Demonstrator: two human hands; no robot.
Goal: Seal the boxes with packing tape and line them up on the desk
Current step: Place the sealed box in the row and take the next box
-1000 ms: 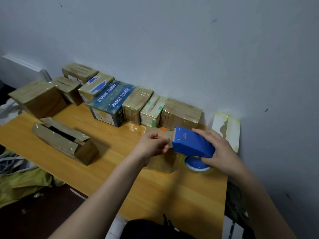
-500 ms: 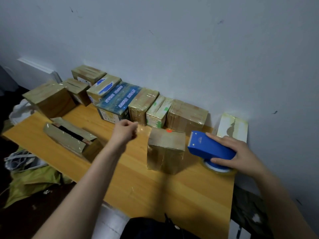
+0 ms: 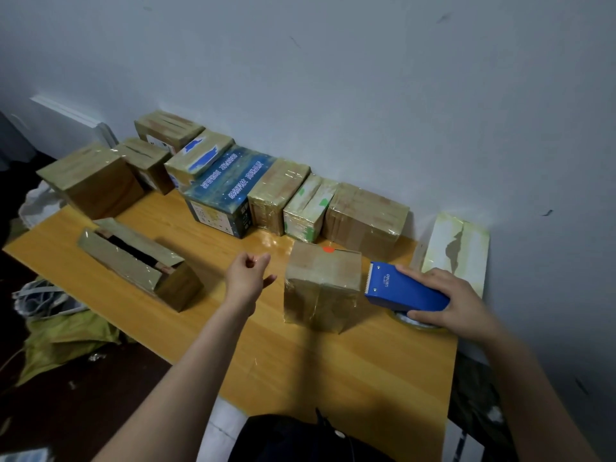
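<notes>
Blue dispenser (image 3: 405, 290) gripped in your right hand (image 3: 456, 303), set on the desk (image 3: 333, 361), likely kept ready. Wrapped box (image 3: 321, 285) stands between your hands. Left hand (image 3: 248, 276) loosely curled, empty; unsealed box (image 3: 136, 261) just beyond it, probably next.

Grey-white wall (image 3: 366, 78) with scattered dark scuffs, filling the upper field. White panel (image 3: 66, 121) at far left, against the wall. Lower left, on the dark floor (image 3: 83, 411) — crumpled yellow-green cloth (image 3: 66, 338), grey straps (image 3: 40, 295) just above it. White plastic bag (image 3: 36, 208) at the left edge — partly hidden. Black object (image 3: 283, 441) at bottom centre
</notes>
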